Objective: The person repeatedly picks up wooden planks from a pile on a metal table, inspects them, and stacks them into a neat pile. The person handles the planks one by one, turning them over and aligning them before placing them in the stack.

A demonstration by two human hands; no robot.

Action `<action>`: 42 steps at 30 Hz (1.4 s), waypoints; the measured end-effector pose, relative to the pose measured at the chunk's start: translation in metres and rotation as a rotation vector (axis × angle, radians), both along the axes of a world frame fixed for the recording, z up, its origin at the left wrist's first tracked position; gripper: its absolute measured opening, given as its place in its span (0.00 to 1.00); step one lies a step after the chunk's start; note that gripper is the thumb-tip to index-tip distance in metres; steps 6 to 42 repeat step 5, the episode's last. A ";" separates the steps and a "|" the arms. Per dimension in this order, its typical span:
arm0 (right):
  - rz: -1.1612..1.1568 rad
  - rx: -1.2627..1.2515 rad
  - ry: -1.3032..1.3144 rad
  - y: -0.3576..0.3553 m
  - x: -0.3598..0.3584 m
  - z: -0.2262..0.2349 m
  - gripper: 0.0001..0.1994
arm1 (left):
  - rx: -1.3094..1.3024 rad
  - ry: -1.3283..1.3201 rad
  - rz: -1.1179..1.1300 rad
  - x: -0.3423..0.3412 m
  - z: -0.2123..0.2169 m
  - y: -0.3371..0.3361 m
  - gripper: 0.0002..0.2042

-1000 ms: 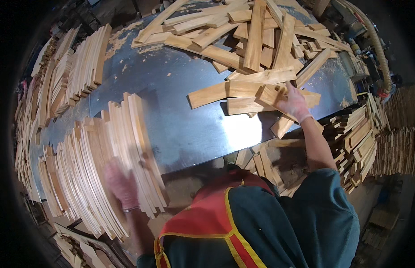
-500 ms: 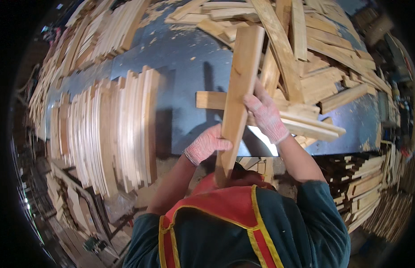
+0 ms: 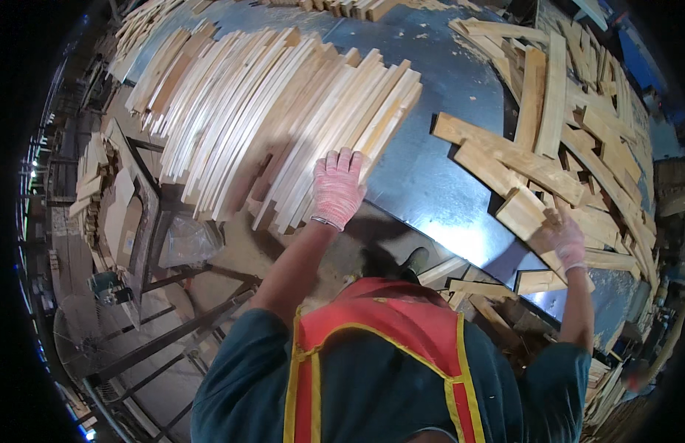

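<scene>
My left hand (image 3: 337,188), in a pink-white knit glove, lies with its fingers stretched out on the near right end of a long row of wooden boards (image 3: 283,111). These boards stand on edge, packed side by side. Off to the right, my gloved right hand (image 3: 565,235) is closed over a wooden board (image 3: 525,217) at the near side of a loose pile. Its fingertips are slightly blurred against the wood. Another board (image 3: 505,156) slants across the pile just beyond that hand.
The dark metal tabletop (image 3: 449,196) shows between row and pile, with wood chips scattered on it. Crisscrossed boards (image 3: 608,148) cover its right part. More boards (image 3: 350,7) sit at the far edge. A metal frame (image 3: 173,321) stands at the lower left.
The board both hands held up is no longer in them. My left hand has gone to the row, my right to the loose pile. The whole view has shifted toward the row.
</scene>
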State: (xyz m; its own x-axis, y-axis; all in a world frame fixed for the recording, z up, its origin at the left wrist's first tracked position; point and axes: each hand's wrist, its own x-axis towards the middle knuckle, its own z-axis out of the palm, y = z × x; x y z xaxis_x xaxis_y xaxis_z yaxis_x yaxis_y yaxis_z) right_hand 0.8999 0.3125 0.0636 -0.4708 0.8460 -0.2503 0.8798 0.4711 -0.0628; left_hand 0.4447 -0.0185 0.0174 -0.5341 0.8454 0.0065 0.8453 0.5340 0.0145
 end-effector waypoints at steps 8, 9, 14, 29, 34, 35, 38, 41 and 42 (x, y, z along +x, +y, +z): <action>0.022 0.048 -0.311 -0.061 -0.014 -0.045 0.58 | -0.040 -0.207 -0.039 -0.011 0.014 -0.047 0.43; 0.022 0.048 -0.311 -0.061 -0.014 -0.045 0.58 | -0.040 -0.207 -0.039 -0.011 0.014 -0.047 0.43; 0.022 0.048 -0.311 -0.061 -0.014 -0.045 0.58 | -0.040 -0.207 -0.039 -0.011 0.014 -0.047 0.43; 0.022 0.048 -0.311 -0.061 -0.014 -0.045 0.58 | -0.040 -0.207 -0.039 -0.011 0.014 -0.047 0.43; 0.022 0.048 -0.311 -0.061 -0.014 -0.045 0.58 | -0.040 -0.207 -0.039 -0.011 0.014 -0.047 0.43; 0.022 0.048 -0.311 -0.061 -0.014 -0.045 0.58 | -0.040 -0.207 -0.039 -0.011 0.014 -0.047 0.43; 0.022 0.048 -0.311 -0.061 -0.014 -0.045 0.58 | -0.040 -0.207 -0.039 -0.011 0.014 -0.047 0.43; 0.022 0.048 -0.311 -0.061 -0.014 -0.045 0.58 | -0.040 -0.207 -0.039 -0.011 0.014 -0.047 0.43; 0.022 0.048 -0.311 -0.061 -0.014 -0.045 0.58 | -0.040 -0.207 -0.039 -0.011 0.014 -0.047 0.43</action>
